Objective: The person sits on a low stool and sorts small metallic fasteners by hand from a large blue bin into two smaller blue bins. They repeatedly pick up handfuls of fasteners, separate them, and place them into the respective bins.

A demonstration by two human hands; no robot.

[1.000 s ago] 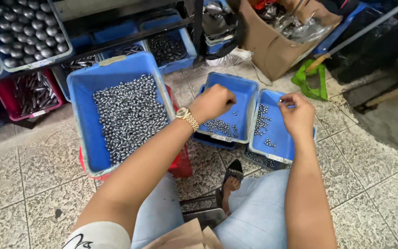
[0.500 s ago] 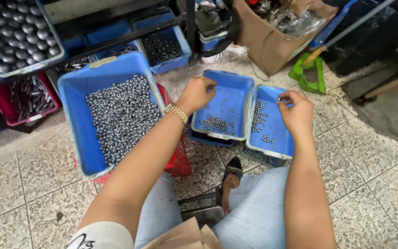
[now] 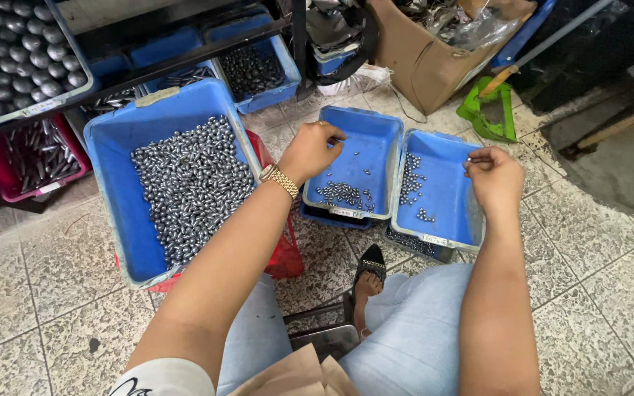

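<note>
The left hand (image 3: 310, 150) hangs over the near-left corner of the middle tray (image 3: 372, 143), fingers curled in loosely; whether a pellet sits inside that curl cannot be seen, since the palm faces away. The right hand (image 3: 494, 176) hovers over the right tray (image 3: 449, 187) with thumb and forefinger pinched narrow on something tiny and dark, too small to name for sure.

Three blue plastic trays sit on the speckled tile floor (image 3: 53, 293) in front of the seated person. The big tray (image 3: 115, 191), on the left, is heaped with small grey metal pellets (image 3: 192, 183), smooth and egg-shaped, far too many to count. The middle tray holds one small cluster near its front wall plus a few strays. The right tray holds a thin scatter along its left side and a tiny group near the front. Both smaller trays rest on other bins, mostly covered. A red bin (image 3: 284, 249) peeps out from under the big tray, mostly hidden.

A gold link watch (image 3: 282, 179) rings the left wrist. Behind, a shelf (image 3: 185, 37) carries a tray of larger round grey balls (image 3: 16, 51), cut off at the frame's edge. A cardboard box (image 3: 427, 66) and a green plastic piece (image 3: 489, 110) stand farther back.
</note>
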